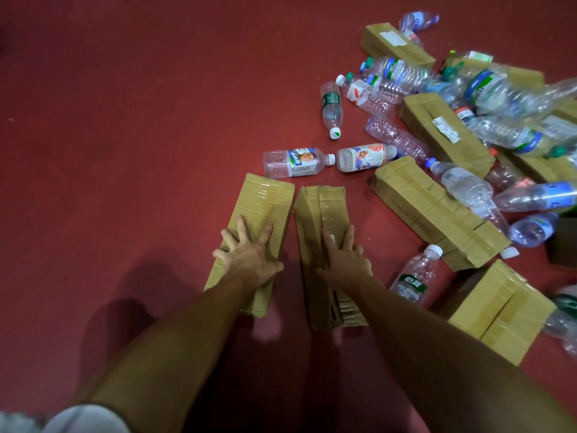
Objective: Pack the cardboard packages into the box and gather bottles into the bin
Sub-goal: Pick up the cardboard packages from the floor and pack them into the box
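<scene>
Just nearer than the portrait-label bottle [296, 162], the left hand [246, 257] and right hand [343, 260] press wide, flat grips on two cardboard packages [265, 201], so each grip should wrap a long edge before lifting.

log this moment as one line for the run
left hand: spread flat on left cardboard package | right hand: on right cardboard package | bottles: loose on floor
</scene>
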Motion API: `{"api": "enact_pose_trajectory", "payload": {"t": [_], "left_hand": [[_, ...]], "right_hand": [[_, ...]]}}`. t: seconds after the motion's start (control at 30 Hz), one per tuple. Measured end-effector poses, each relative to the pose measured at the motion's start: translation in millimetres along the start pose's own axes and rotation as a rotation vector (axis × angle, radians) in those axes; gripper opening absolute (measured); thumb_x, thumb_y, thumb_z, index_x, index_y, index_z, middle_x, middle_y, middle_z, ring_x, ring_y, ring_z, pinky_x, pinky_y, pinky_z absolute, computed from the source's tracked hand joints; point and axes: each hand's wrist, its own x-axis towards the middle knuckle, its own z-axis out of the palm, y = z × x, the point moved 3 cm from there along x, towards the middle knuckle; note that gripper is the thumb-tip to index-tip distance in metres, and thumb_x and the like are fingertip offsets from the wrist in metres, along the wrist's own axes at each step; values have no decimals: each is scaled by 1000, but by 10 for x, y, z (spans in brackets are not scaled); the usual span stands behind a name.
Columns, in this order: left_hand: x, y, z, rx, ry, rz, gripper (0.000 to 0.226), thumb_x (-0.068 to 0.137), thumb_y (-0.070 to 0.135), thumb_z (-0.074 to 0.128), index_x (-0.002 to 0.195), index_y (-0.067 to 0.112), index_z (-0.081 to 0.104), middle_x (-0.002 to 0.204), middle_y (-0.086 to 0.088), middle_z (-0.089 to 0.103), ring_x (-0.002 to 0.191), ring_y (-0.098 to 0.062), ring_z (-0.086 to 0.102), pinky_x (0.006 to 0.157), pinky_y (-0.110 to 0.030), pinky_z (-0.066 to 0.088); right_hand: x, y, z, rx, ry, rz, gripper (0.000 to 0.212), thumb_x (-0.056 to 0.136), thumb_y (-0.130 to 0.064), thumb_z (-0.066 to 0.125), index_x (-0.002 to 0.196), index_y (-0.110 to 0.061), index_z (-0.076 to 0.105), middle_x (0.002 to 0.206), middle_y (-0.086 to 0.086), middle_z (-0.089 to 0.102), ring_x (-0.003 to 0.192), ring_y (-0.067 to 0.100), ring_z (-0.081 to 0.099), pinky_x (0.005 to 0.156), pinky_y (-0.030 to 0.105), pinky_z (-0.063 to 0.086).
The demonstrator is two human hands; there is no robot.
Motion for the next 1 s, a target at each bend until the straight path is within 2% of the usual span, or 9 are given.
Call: {"api": "enact_pose_trajectory", "payload": {"t": [0.2,0.37,0.57,0.77,1.0], "left_hand": [[86,-44,-310,-33,75,12,96,83,65,63,154,51,-1,161,-12,-27,146,-53,-5,108,-68,25],[-44,-167,-1028,-6,125,4,92,84,68,60,153,53,1,161,-10,-25,145,-54,-3,106,-67,28],[-585,-337,-2434,-51,126,-49,87,87,71,54,153,54,-1,162,-9,-25,146,-53,-5,109,-67,25],[-1440,-703,-3989,-153,182,-98,88,84,65,62,153,54,8,164,-9,-18,146,-53,-5,108,-68,23],[-2658,-1442,-5715,-162,215,-239,87,87,66,57,154,52,5,164,-10,-17,146,-54,-4,108,-66,26]], "right_hand": [[95,-197,-351,22,58,7,96,91,-48,62,158,-34,-7,160,25,-21,138,45,30,98,50,43],[-31,-476,-1000,4,71,-2,94,92,-50,61,158,-34,-4,161,23,-20,139,44,28,100,50,41],[-538,-1074,-2275,-20,131,-100,91,92,-48,61,159,-32,1,162,20,-16,139,46,26,103,51,40],[-1297,-1816,-3754,-66,120,-179,92,93,-47,61,159,-32,-2,163,18,-18,142,49,22,107,52,37],[-2247,-3117,-5273,-132,46,-286,91,97,-47,56,158,-36,-11,162,15,-26,145,47,17,109,50,36]]}}
